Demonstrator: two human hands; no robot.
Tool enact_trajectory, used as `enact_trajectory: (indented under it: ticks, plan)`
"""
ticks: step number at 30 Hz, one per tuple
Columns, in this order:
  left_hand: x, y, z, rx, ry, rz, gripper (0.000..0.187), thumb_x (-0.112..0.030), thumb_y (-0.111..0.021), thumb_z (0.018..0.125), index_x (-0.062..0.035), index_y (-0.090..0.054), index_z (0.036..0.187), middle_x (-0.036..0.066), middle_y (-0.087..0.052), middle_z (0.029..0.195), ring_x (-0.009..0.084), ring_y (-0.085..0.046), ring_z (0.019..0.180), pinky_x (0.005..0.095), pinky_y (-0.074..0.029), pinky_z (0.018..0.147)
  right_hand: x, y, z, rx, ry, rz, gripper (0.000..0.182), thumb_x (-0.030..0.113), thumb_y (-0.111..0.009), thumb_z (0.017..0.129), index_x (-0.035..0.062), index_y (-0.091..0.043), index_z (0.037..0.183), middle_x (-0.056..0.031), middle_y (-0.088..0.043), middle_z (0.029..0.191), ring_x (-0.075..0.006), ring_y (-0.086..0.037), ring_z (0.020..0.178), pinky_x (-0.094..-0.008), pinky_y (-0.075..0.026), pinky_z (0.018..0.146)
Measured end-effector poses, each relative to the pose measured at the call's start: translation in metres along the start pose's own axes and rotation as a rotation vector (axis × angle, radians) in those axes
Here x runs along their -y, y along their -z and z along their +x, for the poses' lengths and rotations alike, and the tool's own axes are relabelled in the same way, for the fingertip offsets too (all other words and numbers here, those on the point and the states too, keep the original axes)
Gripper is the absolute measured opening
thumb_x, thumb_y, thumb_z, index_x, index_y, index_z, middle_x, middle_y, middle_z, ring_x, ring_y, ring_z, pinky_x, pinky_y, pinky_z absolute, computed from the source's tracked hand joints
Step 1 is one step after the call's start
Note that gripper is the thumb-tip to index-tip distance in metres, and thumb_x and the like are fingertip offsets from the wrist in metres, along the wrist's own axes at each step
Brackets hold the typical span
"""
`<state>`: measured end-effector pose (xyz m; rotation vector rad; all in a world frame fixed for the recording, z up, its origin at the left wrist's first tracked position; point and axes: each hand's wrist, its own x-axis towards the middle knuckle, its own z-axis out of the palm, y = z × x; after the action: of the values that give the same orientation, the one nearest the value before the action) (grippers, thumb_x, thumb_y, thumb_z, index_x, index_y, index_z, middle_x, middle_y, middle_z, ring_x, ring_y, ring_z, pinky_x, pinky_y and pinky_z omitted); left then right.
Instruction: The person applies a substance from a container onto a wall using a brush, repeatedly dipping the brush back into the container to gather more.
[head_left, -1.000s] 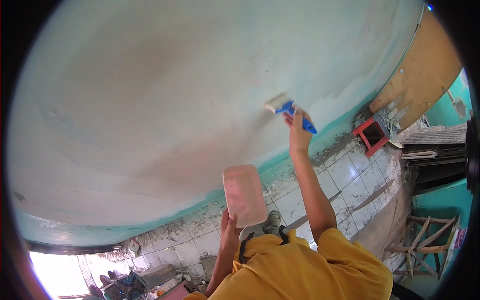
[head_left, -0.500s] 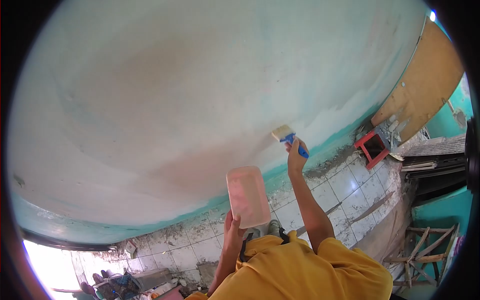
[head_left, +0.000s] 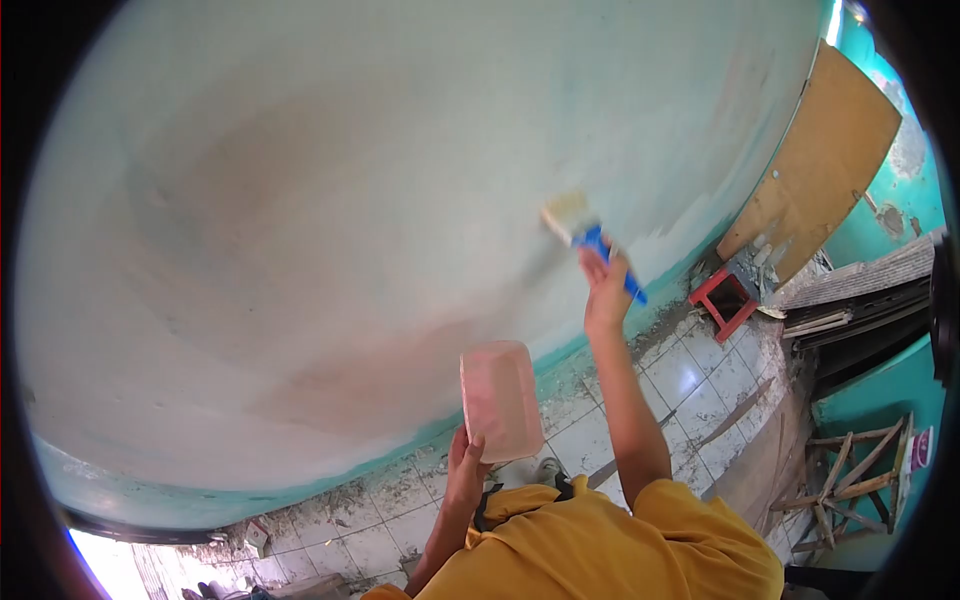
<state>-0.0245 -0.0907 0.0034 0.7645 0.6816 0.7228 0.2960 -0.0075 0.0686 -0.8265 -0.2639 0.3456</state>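
In my right hand (head_left: 608,290) is a wide paintbrush (head_left: 588,232) with a blue handle and pale bristles. Its bristle end lies over the whitish wall (head_left: 400,180), which shows pinkish-brown patches and a turquoise strip along its lower edge. My left hand (head_left: 466,465) grips the near left edge of a pink plastic tub (head_left: 502,400), thumb at the rim. The tub is held between my body and the wall, with a pale layer visible inside it.
A red plastic stool (head_left: 724,303) stands on the dirty white tiled floor (head_left: 700,410) at right. Behind it leans a brown board (head_left: 820,160). Stacked sheets (head_left: 850,310) and a wooden frame (head_left: 850,480) are farther right. Scraps lie along the wall's foot.
My right hand has moved the paintbrush up along the wall, away from my body. The tub stays in my left hand, shifted slightly in view as the camera turned.
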Motion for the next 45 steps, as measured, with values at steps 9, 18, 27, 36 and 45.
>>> enact_trajectory:
  ticks: [9, 18, 27, 36, 45]
  plan:
    - [-0.026, 0.058, -0.003, 0.046, 0.086, 0.085, 0.069, -0.037, -0.06, 0.098, 0.0027, -0.031, 0.146, 0.016, -0.048, 0.14, 0.0261, -0.052, 0.129, 0.0432, -0.047, 0.105, -0.039, 0.024, -0.021, -0.095, -0.048, -0.341, 0.029, 0.023, -0.056, 0.095, -0.0028, -0.068, 0.103, -0.0112, -0.071, 0.088, -0.0184, -0.07, 0.075, -0.0282, -0.057, 0.068]
    - [-0.037, 0.094, -0.013, 0.089, 0.091, 0.076, 0.07, -0.039, -0.061, 0.097, 0.0027, -0.032, 0.146, 0.016, -0.047, 0.141, 0.0273, -0.05, 0.129, 0.0441, -0.046, 0.104, 0.073, -0.096, -0.034, 0.081, 0.142, 0.06, 0.037, 0.022, -0.052, 0.097, -0.0055, -0.059, 0.12, -0.0179, -0.066, 0.111, -0.0268, -0.069, 0.098, -0.0356, -0.054, 0.094]
    - [-0.049, 0.12, -0.016, 0.117, 0.09, 0.092, 0.07, -0.038, -0.061, 0.097, 0.0002, -0.032, 0.147, 0.014, -0.046, 0.141, 0.0259, -0.05, 0.129, 0.0421, -0.047, 0.104, -0.102, 0.052, -0.09, -0.203, -0.107, -0.362, 0.035, 0.025, -0.049, 0.098, -0.0021, -0.063, 0.115, -0.0146, -0.071, 0.095, -0.021, -0.071, 0.081, -0.0327, -0.058, 0.076]
    - [-0.052, 0.121, -0.013, 0.183, 0.092, 0.096, 0.072, -0.041, -0.06, 0.097, 0.0001, -0.031, 0.148, 0.015, -0.045, 0.143, 0.0267, -0.048, 0.132, 0.0428, -0.045, 0.105, 0.076, -0.11, -0.063, 0.062, 0.221, -0.166, 0.036, 0.024, -0.053, 0.095, -0.0049, -0.064, 0.113, -0.0144, -0.07, 0.103, -0.023, -0.071, 0.09, -0.0322, -0.056, 0.086]
    - [-0.054, 0.124, -0.014, 0.16, 0.119, 0.109, 0.073, -0.042, -0.061, 0.097, 0.0003, -0.031, 0.148, 0.015, -0.046, 0.142, 0.0259, -0.05, 0.129, 0.0424, -0.046, 0.104, -0.12, 0.053, -0.09, -0.073, 0.06, -0.254, 0.04, 0.03, -0.054, 0.1, -0.0065, -0.061, 0.116, -0.0133, -0.068, 0.099, -0.0194, -0.069, 0.085, -0.0321, -0.057, 0.079]
